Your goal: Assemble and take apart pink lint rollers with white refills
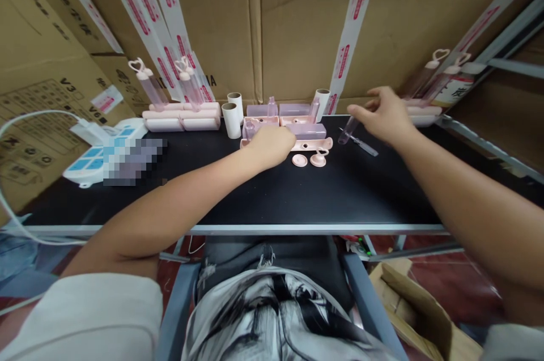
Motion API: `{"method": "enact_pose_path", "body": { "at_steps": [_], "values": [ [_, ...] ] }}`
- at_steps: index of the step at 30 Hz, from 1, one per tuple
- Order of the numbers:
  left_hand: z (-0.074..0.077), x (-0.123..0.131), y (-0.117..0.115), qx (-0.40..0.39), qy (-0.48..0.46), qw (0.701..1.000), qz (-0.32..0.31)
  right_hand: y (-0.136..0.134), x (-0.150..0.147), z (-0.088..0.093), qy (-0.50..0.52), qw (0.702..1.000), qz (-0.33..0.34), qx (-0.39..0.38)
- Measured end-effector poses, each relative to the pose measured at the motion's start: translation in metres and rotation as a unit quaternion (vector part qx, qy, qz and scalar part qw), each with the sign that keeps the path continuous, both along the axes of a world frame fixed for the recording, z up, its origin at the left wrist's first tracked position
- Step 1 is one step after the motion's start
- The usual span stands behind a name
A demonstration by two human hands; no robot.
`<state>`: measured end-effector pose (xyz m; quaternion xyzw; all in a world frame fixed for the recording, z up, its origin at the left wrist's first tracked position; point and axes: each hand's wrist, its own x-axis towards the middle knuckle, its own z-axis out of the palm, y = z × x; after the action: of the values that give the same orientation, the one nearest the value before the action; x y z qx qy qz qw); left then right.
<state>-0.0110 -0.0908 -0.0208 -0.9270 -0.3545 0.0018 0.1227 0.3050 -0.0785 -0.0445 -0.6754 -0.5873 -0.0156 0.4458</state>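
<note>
While the left hand [272, 145] curls over a pink tray [314, 145], grip unclear, the right hand [381, 117] pinches a tilted tube [348, 130].

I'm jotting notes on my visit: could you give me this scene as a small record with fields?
Left hand: at the front pink tray, grip hidden
Right hand: fingertips on a tilted translucent tube
Near that tube: slim clear piece, lying on the black table
Before the tray: pink disc, heart-looped cap
White rolls: three, upright
Far left: white power strip
</note>
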Motion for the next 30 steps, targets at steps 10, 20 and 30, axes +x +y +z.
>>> {"method": "enact_pose_path", "body": {
  "at_steps": [10, 20, 30],
  "values": [
    [-0.015, -0.005, 0.002, -0.005, -0.012, 0.999, -0.036, -0.029, -0.041, 0.024, 0.056, 0.980, 0.136, 0.131],
    [-0.016, -0.004, 0.001, -0.042, -0.009, 0.998, -0.038, -0.038, -0.108, 0.004, -0.078, 0.965, 0.249, -0.008],
    [-0.017, -0.005, 0.001, -0.062, -0.028, 0.997, -0.045, -0.045, -0.096, 0.006, -0.095, 0.956, 0.279, -0.017]
  ]
}}
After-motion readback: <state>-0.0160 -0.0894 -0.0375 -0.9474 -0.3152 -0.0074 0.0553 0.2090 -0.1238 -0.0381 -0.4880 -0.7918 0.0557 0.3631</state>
